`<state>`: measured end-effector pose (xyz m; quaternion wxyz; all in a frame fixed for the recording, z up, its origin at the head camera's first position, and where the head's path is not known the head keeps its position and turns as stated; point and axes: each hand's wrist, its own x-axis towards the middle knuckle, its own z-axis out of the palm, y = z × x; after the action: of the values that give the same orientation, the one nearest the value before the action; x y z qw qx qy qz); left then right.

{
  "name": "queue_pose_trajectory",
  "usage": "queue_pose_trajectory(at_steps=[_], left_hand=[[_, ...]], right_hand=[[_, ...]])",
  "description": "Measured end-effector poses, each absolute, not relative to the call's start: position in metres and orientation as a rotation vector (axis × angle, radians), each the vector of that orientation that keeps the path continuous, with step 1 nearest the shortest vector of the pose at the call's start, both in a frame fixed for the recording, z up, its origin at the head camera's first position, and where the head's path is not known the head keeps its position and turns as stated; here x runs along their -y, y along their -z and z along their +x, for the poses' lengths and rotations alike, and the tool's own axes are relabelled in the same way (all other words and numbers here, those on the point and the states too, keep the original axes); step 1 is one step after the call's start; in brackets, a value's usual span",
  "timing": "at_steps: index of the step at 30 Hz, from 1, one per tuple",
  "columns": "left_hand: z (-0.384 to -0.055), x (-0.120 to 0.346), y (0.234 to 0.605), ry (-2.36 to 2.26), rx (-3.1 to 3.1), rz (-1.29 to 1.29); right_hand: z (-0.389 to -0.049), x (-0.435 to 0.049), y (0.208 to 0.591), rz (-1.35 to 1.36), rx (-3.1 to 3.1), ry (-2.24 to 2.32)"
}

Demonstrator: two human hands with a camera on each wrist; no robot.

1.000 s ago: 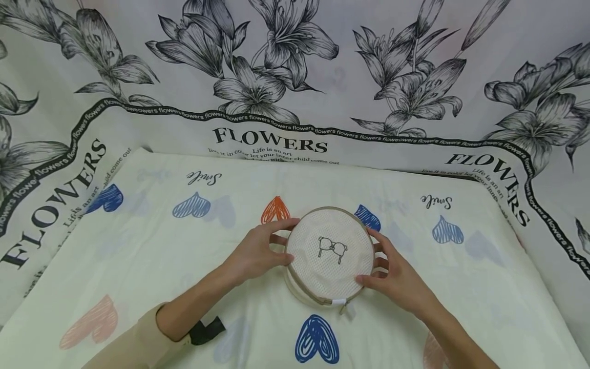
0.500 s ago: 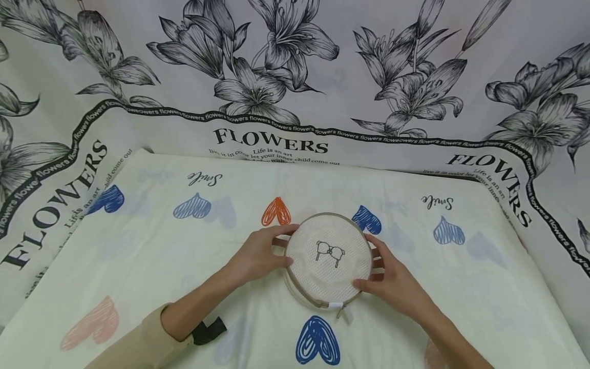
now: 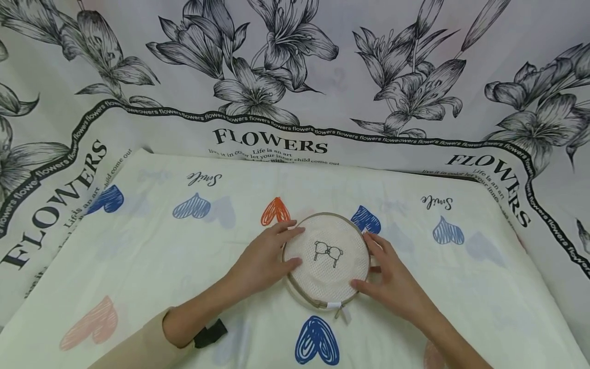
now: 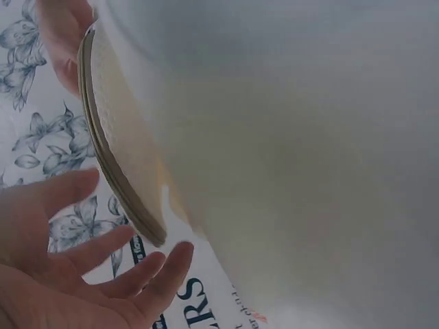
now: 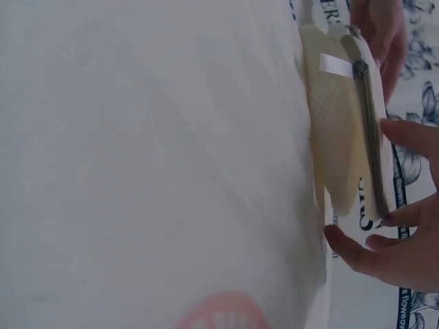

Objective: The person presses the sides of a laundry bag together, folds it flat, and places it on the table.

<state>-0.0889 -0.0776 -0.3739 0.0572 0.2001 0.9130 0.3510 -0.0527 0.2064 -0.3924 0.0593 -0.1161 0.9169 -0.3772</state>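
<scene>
Round pouch (image 3: 325,271) over mid-cloth (image 3: 161,266) in head view; underside hidden, contact with cloth cannot be told. Left hand (image 3: 260,260) at pouch's 9 o'clock: fingers spread, loosely overlapping the rim; whether they touch, unclear. Right hand (image 3: 397,282) at 3 to 4 o'clock: clamped on the pouch rim, thumb in front, other fingers partly hidden behind. White tab (image 3: 334,305) at 6 o'clock. Sleeve (image 3: 143,341) cut off at 8 o'clock.

The wall cloth (image 3: 341,107) reads "FLOWERS" above "Life is an art", and its black band (image 3: 184,114) repeats "flowers". On the tablecloth (image 3: 152,266), "Smile" stands twice (upside down in the head view).
</scene>
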Motion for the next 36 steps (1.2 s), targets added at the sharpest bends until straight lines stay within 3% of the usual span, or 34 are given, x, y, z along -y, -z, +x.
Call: queue_pose_trajectory(at_steps=[9, 22, 36], left_hand=[[-0.079, 0.074, 0.379, -0.702, -2.877, 0.838], [-0.078, 0.073, 0.384, -0.600, -2.811, 1.056], [-0.080, 0.071, 0.383, -0.564, -2.723, 1.050]], right_hand=[[-0.049, -0.201, 0.391, -0.510, -2.931, 0.850], [-0.047, -0.190, 0.395, -0.915, -3.084, 0.411], [-0.047, -0.181, 0.398, -0.882, -3.007, 0.377]])
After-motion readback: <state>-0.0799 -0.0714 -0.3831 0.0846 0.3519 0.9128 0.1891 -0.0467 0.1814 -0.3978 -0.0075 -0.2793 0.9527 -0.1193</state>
